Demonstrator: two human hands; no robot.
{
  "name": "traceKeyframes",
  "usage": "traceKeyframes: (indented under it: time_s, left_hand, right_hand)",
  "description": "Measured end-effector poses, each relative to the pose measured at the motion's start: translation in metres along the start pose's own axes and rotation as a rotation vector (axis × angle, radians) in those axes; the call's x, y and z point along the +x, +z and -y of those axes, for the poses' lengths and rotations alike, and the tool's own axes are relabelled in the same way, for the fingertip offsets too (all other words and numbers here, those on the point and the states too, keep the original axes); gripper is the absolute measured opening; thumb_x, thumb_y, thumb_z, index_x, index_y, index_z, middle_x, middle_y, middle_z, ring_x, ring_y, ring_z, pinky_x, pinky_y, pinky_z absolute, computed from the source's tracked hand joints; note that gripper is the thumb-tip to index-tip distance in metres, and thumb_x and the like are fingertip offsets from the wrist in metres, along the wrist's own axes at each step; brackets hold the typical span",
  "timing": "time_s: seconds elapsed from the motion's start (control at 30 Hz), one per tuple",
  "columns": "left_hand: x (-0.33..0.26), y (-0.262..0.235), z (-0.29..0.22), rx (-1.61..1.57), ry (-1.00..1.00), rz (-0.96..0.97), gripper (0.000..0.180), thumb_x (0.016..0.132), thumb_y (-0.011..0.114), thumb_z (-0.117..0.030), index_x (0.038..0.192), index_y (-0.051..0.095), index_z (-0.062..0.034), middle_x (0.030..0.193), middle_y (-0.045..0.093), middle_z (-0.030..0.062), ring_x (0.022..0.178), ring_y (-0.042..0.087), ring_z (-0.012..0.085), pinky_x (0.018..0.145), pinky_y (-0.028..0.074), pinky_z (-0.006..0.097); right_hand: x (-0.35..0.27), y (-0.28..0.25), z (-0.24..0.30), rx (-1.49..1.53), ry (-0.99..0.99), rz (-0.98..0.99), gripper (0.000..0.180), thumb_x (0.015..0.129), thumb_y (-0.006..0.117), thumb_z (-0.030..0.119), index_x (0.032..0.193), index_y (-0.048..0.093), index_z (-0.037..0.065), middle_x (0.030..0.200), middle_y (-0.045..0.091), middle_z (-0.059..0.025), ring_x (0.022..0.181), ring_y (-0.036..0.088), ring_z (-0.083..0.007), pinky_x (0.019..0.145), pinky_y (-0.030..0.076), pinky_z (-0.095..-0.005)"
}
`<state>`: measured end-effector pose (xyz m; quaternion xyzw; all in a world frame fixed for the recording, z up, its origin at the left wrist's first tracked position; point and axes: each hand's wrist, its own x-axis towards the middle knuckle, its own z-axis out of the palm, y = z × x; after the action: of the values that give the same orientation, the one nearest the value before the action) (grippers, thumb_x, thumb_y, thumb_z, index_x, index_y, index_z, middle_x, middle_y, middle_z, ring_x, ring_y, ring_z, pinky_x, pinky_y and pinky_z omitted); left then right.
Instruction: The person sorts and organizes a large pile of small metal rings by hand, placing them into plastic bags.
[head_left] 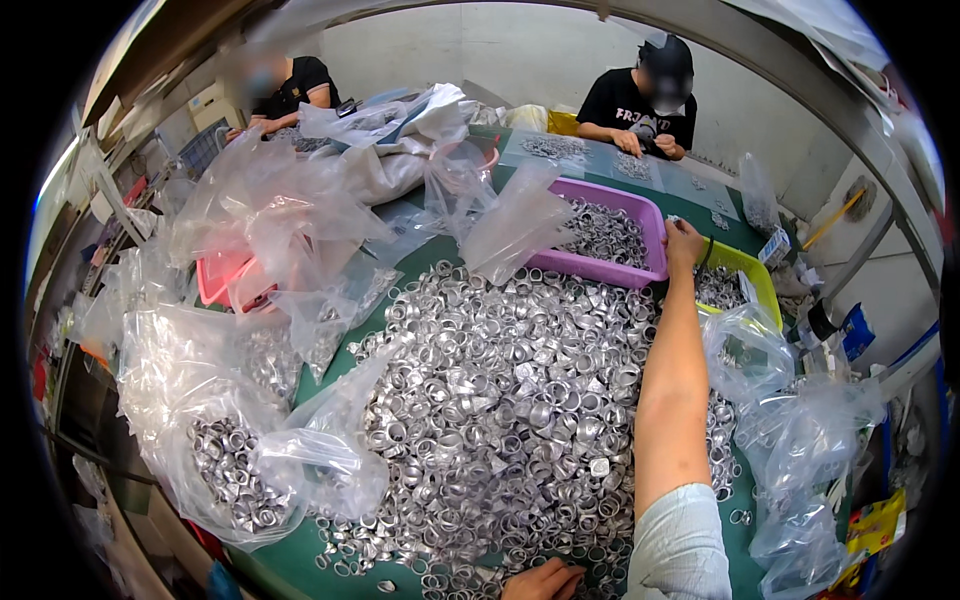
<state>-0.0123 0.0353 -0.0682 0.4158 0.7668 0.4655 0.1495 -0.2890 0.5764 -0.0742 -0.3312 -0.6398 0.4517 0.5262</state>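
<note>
A broad heap of silver metal rings (500, 400) covers the middle of the green table. My right arm stretches over the heap's right side. At its end, my right hand (684, 243) is closed beside the right rim of a purple basket (655, 222), which holds more rings. A small pale bit shows at those fingertips, too small to name. At the lower edge, my left hand (543, 580) rests among the rings at the heap's near side. Its fingers are curled together, and what they hold, if anything, is hidden.
A yellow-green basket (765, 285) with rings stands right of the purple one. Clear plastic bags lie left, one bag of rings (235, 470) nearest; more bags (800, 470) lie right. Two people (650, 110) sit across the table. A metal frame (870, 250) borders the right.
</note>
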Motion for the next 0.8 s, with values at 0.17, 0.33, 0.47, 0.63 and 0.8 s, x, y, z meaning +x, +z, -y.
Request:
traceKeyframes:
  time_s: [0.17, 0.33, 0.47, 0.63, 0.8]
  left_hand:
    - [0.000, 0.001, 0.001, -0.052, 0.008, -0.028, 0.016, 0.071, 0.062, -0.008, 0.087, 0.061, -0.0075, 0.073, 0.052, 0.0093, 0.064, 0.056, 0.0275, 0.054, 0.046, 0.036]
    - [-0.003, 0.005, 0.006, -0.097, 0.025, -0.031, 0.018, 0.071, 0.062, -0.009, 0.088, 0.060, -0.0078, 0.074, 0.052, 0.0091, 0.065, 0.056, 0.0275, 0.055, 0.046, 0.036]
    - [-0.002, 0.013, 0.005, -0.056, 0.024, -0.130, 0.017, 0.071, 0.061, -0.008, 0.088, 0.060, -0.0074, 0.075, 0.052, 0.0092, 0.066, 0.056, 0.0273, 0.055, 0.046, 0.036]
    - [0.002, 0.001, 0.005, -0.058, 0.000, 0.030, 0.021, 0.072, 0.064, -0.010, 0.093, 0.060, -0.0110, 0.075, 0.052, 0.0050, 0.062, 0.057, 0.0220, 0.052, 0.047, 0.031]
    - [0.002, 0.000, 0.012, -0.037, -0.002, 0.128, 0.024, 0.073, 0.064, -0.009, 0.097, 0.060, -0.0118, 0.075, 0.053, 0.0024, 0.060, 0.058, 0.0189, 0.049, 0.047, 0.028]
  right_hand:
    - [-0.017, 0.000, 0.018, -0.111, -0.059, 0.026, 0.021, 0.073, 0.066, 0.016, 0.079, 0.061, -0.004, 0.059, 0.058, -0.0046, 0.046, 0.053, -0.0103, 0.044, 0.041, -0.0259]
    - [-0.015, -0.003, 0.021, -0.164, -0.054, 0.010, 0.020, 0.072, 0.067, 0.014, 0.080, 0.062, -0.004, 0.060, 0.058, -0.0045, 0.045, 0.054, -0.0099, 0.045, 0.041, -0.0256]
    - [-0.004, -0.005, 0.021, -0.061, 0.041, 0.104, 0.027, 0.074, 0.067, 0.011, 0.096, 0.062, -0.004, 0.067, 0.060, -0.0038, 0.048, 0.053, -0.0100, 0.041, 0.038, -0.0245]
    - [0.007, -0.006, 0.024, 0.007, -0.044, 0.072, 0.024, 0.073, 0.066, 0.009, 0.091, 0.062, -0.006, 0.068, 0.061, -0.0059, 0.047, 0.054, -0.0106, 0.042, 0.042, -0.0253]
    - [-0.009, -0.003, 0.044, -0.079, -0.035, -0.007, 0.027, 0.072, 0.067, 0.009, 0.094, 0.062, -0.006, 0.074, 0.062, -0.0075, 0.047, 0.054, -0.0107, 0.042, 0.042, -0.0252]
